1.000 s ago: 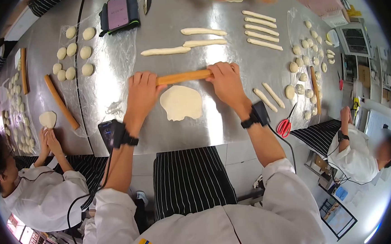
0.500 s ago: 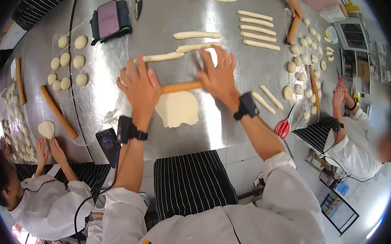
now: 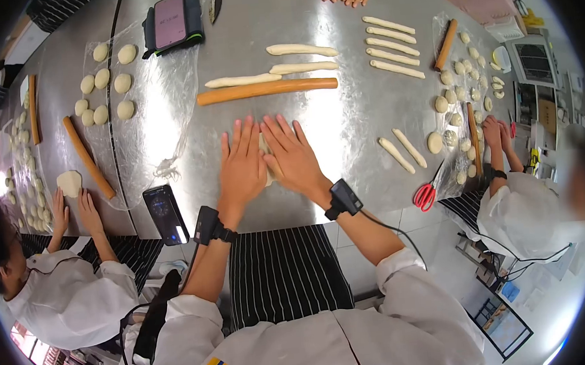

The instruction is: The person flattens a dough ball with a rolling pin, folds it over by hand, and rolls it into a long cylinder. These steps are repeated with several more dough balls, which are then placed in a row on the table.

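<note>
On the brushed steel worktable (image 3: 342, 121), just in front of the striped apron, both of the person's hands now lie flat and side by side over the pale sheet of dough (image 3: 264, 161), which a second ago lay spread out as a broad flat round and now shows only as a thin strip between the palms. The left hand (image 3: 242, 164) and the right hand (image 3: 294, 156) have their fingers stretched out and relaxed, clasping nothing, pressing down on the dough and hiding most of it, so its present shape cannot be told. The long orange-brown wooden rolling pin (image 3: 267, 89), which both hands were pushing across the dough half a second ago, has been let go and now rests farther up the table, well clear of the fingers and just below three long pale ropes of dough (image 3: 243, 80). By that change the flattening with the pin looks finished and the work has passed to shaping by hand, probably rolling the sheet up toward a rope like those beyond the pin. Off to the right lie red-handled scissors (image 3: 425, 193), and a black phone (image 3: 163, 210) sits near the left wrist; other people's hands work at the far and side edges.
</note>
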A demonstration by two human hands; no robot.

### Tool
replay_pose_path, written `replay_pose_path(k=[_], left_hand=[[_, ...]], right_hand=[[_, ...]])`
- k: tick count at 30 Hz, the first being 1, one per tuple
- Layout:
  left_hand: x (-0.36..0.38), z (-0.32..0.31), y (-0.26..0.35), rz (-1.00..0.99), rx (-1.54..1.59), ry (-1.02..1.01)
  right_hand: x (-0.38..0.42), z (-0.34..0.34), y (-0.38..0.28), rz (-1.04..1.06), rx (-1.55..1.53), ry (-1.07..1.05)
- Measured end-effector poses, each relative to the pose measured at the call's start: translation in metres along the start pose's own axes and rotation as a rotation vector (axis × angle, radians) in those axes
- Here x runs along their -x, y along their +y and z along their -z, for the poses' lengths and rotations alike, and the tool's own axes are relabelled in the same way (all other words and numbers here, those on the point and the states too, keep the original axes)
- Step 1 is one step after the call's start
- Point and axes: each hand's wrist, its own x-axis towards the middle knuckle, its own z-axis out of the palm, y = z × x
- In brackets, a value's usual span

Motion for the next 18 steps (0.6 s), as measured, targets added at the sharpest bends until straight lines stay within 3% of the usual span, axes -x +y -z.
replay_pose_path(k=[4,9,12,18], left_hand=[[0.032,0.000,0.005,-0.027,0.096,-0.046],[0.051,-0.011,0.010,-0.047,0.381,0.081],[0.044,-0.005,0.016,0.020,0.141,0.122],[0.056,-0.011,0.019,0.010,0.087,0.048]], right_hand=[[0.024,-0.001,-0.009,-0.004,0.064,-0.045],[0.035,-0.001,-0.019,-0.018,0.011,0.012],[0.025,-0.003,-0.019,-0.004,0.030,-0.014],[0.068,-0.013,-0.025,-0.024,0.090,-0.053]])
